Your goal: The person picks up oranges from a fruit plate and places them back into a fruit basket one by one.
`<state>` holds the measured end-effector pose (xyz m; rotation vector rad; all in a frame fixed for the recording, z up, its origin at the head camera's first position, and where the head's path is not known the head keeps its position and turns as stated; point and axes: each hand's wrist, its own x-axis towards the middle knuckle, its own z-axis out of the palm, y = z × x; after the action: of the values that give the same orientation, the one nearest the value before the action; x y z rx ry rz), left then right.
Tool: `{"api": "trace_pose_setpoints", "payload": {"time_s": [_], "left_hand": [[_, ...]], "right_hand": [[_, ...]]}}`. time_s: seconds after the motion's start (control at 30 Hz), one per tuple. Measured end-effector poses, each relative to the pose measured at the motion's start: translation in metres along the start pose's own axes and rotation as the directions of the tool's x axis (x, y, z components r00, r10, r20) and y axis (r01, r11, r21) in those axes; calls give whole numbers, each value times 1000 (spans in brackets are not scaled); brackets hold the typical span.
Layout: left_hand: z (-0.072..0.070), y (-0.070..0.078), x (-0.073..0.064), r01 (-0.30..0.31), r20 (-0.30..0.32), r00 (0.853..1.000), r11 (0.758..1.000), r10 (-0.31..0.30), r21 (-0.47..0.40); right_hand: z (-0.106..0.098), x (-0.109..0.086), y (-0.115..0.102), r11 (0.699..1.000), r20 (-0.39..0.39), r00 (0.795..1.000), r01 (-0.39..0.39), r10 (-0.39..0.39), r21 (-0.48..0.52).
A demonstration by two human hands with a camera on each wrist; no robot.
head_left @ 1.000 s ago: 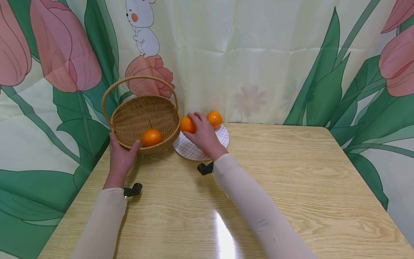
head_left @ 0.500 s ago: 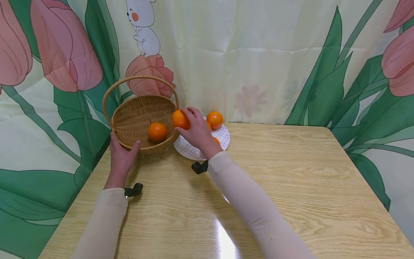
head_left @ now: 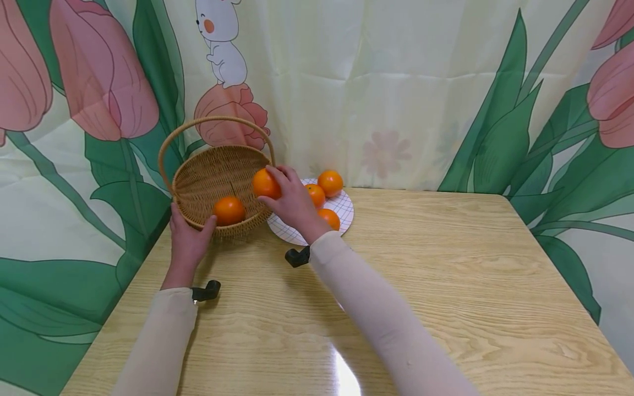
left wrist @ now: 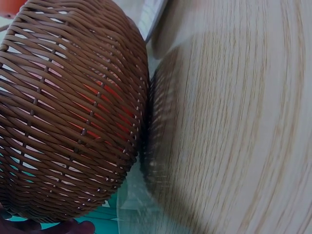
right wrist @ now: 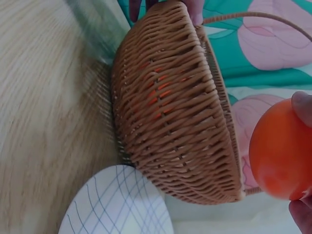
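A pale cream fabric curtain (head_left: 421,82) printed with large pink tulips (head_left: 106,71), broad green leaves (head_left: 507,148) and a white cartoon rabbit (head_left: 230,63) hangs behind the light wood-grained tabletop (head_left: 446,275). A white streak of reflected light (head_left: 344,374) shines on its near part.

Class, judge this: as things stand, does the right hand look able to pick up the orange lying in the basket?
Probably not: the right hand grips another orange. Were it free, the open basket would likely let it reach the orange inside.
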<state>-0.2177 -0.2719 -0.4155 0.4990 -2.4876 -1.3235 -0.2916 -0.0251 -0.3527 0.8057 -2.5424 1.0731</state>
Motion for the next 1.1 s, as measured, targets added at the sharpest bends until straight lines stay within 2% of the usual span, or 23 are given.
{"api": "trace_pose_setpoints", "payload": {"time_s": [0.3, 0.53, 0.73, 1.1], "left_hand": [[3, 0, -2, -14, -29, 999, 1000, 14, -4], [5, 1, -4, -6, -39, 999, 1000, 5, -11], [6, 0, -3, 14, -36, 999, 1000, -14, 0], [9, 0, -2, -17, -63, 998, 1000, 18, 5]], "right_hand": [[10, 2, -4, 999, 69, 997, -31, 29, 29], [22, 0, -11, 999, 71, 997, 29, -27, -22], [35, -1, -14, 1000, 106, 994, 20, -20, 2], [46, 4, -14, 998, 138, 990, 28, -21, -52]]}}
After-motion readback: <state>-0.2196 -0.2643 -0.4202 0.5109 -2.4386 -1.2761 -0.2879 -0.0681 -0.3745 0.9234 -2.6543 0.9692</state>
